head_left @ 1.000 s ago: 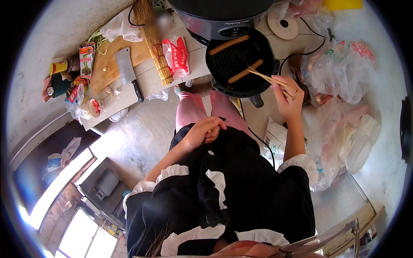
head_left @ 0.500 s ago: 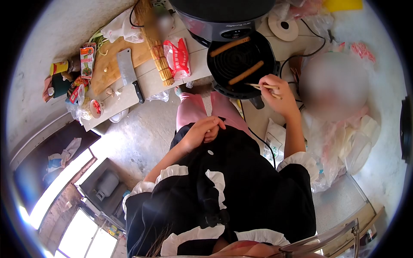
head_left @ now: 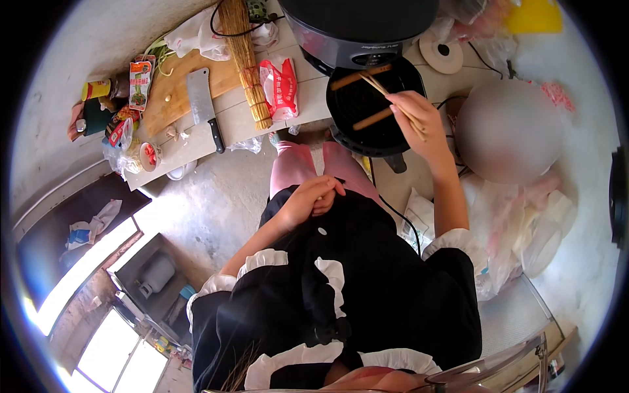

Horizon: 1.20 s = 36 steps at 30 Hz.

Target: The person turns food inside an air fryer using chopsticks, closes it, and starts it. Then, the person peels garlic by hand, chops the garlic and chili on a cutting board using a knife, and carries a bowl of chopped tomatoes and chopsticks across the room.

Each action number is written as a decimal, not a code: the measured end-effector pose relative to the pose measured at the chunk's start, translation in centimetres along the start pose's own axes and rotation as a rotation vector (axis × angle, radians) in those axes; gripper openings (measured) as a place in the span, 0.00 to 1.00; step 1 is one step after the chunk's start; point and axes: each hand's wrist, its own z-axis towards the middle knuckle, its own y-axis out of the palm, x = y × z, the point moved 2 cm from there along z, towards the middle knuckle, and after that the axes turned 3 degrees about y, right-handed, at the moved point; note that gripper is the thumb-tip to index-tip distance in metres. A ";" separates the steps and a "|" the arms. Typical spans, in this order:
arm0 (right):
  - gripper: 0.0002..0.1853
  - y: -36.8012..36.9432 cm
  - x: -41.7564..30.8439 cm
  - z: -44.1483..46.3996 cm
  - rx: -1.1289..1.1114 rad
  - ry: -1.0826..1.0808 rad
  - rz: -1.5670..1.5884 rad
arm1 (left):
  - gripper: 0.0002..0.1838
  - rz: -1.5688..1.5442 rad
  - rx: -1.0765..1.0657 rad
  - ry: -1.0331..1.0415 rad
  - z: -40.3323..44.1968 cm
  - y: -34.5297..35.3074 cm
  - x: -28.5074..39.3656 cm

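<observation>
The right hand (head_left: 419, 121), pinching chopsticks (head_left: 376, 84), has moved from the near sausage (head_left: 372, 120) to the far sausage (head_left: 346, 81); the left hand (head_left: 312, 199) stays curled.

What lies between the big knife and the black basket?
In the head view, going from the big knife toward the black basket: part of the cutting board, then a straw broom, then a red-and-white bag.

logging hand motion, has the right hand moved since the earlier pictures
Yes: against the black basket, the right hand has moved upward, toward the grey appliance.
</observation>
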 end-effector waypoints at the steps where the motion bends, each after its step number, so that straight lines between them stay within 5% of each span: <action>1: 0.08 0.2 0.1 -0.1 -0.024 0.005 -0.043 | 0.17 -0.001 0.003 0.001 0.0 0.0 0.0; 10: 0.08 -1.3 -1.5 -1.6 -0.040 0.173 -0.058 | 0.16 -0.007 0.020 -0.003 0.0 0.1 0.4; 19: 0.08 1.1 0.4 -0.7 0.007 0.027 -0.137 | 0.16 0.009 -0.006 0.000 0.3 0.2 0.5; 36: 0.07 0.7 0.9 -1.2 0.125 0.079 -0.222 | 0.17 0.012 -0.005 -0.031 0.7 0.1 0.8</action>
